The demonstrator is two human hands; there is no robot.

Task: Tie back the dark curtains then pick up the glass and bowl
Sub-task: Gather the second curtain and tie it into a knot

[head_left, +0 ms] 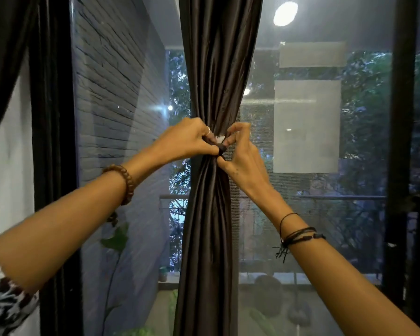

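Glass fills the whole view: a tall window (325, 214) with a fine mesh weave over it, black frame posts at nine and three o'clock, and pale rectangular reflections at two o'clock. Through it at ten o'clock runs a painted brick wall (117, 98) with regular horizontal courses.

Down the centre, from twelve to six o'clock, hangs the dark curtain (211, 69), a smooth, satiny fabric with a soft sheen, gathered into narrow vertical pleats and cinched to a tight waist at the middle of the view. A second dark drape (7, 44), matte and heavier looking, falls across the corner at eleven o'clock.

Both hands meet at the cinched waist. The left hand (187, 139), coming from eight o'clock, has its fingers curled tight and pinches the tie-back (220, 149), a small dark rounded knob with a pale bit just above it. The right hand (243, 154), coming from four o'clock, pinches the same tie-back from the other side with thumb and bent forefinger.

A bracelet of round wooden beads (127, 183) circles the left wrist; thin black cords (298, 235) with frayed ends wrap the right. A thin ring (208, 130) glints on a left finger.
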